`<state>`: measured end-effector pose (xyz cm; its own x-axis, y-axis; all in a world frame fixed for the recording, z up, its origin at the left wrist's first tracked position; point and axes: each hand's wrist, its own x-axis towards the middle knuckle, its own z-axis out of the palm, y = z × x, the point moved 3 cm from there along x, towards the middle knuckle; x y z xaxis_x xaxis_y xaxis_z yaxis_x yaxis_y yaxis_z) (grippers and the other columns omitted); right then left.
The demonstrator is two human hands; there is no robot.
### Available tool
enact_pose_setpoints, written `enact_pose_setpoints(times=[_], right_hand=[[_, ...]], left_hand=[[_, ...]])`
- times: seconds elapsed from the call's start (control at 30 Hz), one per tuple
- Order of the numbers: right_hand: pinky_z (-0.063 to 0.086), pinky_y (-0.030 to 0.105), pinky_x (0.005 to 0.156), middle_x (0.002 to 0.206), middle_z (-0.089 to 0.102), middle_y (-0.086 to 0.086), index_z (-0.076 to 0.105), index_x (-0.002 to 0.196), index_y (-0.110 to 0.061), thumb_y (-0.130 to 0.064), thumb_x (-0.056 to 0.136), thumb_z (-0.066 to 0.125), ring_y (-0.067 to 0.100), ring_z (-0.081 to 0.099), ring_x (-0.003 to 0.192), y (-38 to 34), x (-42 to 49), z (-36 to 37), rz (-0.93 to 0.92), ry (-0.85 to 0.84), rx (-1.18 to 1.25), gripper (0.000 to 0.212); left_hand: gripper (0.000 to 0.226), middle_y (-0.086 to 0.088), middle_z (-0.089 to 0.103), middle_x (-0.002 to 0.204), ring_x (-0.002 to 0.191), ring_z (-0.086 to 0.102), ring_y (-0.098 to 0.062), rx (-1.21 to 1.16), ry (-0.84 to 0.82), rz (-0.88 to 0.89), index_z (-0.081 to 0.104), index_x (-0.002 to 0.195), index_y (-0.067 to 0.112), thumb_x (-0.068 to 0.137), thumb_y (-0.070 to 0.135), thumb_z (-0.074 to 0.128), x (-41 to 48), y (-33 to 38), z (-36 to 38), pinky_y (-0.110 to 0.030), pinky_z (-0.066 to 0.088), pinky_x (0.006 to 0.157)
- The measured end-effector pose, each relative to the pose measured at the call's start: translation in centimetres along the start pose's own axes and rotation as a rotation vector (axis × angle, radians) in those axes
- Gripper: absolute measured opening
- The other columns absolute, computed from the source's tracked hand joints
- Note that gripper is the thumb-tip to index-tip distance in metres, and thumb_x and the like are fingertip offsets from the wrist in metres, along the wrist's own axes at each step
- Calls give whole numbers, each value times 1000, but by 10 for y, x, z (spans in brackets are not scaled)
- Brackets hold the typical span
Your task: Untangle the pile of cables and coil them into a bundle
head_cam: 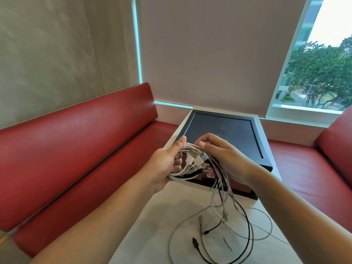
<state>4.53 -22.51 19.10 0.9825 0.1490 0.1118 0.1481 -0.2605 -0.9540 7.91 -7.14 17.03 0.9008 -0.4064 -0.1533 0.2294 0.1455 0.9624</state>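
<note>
Left hand (165, 166) is raised over the table's left edge. Its fingers curl round a looped bunch of thin, smooth-jacketed white and black cables (182, 176), with the thumb straight along the top of the loop. Right hand (231, 161) is just beside it, thumb and bent fingers pinching the same strands at the top. The hands are close together, both clamped on the bunch. Small boxy white and metal plugs (198, 159) cluster between them.

Below the right hand the loose tails hang in a slack sheaf and land on the pale, smooth, matte tabletop (152, 225). There they spread in wide, flat curves, one glossy black lead crossing several white ones. A small black plug end (194, 241) lies toward the near edge.

At the far end of the table sits a square, flat black tray (222, 126) with a raised rim and a fine-grained floor. A red padded bench (76, 141), leather-like with a soft sheen, runs along the left, and a matching red cushion (304, 178) sits on the right. A beige roller blind (209, 54) hangs behind, and a window pane (327, 77) to its right shows green trees.
</note>
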Motion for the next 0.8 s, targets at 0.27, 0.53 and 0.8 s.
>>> enact_pose_setpoints(times=[0.27,0.53,0.8], right_hand=[[40,39,62,89,57,27,63,114,-27,-22,102,42,47,46,69,8,1,6,-76,60,25,25],[39,22,68,76,56,-17,58,114,-36,2,100,37,0,49,69,16,-20,27,-171,107,30,46],[31,-2,88,131,46,-19,34,140,-37,-41,97,47,-18,39,117,11,-16,56,-191,271,-237,46]], left_hand=[[47,8,26,50,40,21,-5,-107,71,44,37,61,21,94,48,56,5,2,0,-22,21,50],[50,8,29,44,33,26,-5,-427,192,-6,38,57,20,91,52,58,17,-3,4,-24,41,58],[50,4,48,50,46,50,-11,-650,355,0,55,65,16,88,60,57,20,-8,20,-30,55,65]])
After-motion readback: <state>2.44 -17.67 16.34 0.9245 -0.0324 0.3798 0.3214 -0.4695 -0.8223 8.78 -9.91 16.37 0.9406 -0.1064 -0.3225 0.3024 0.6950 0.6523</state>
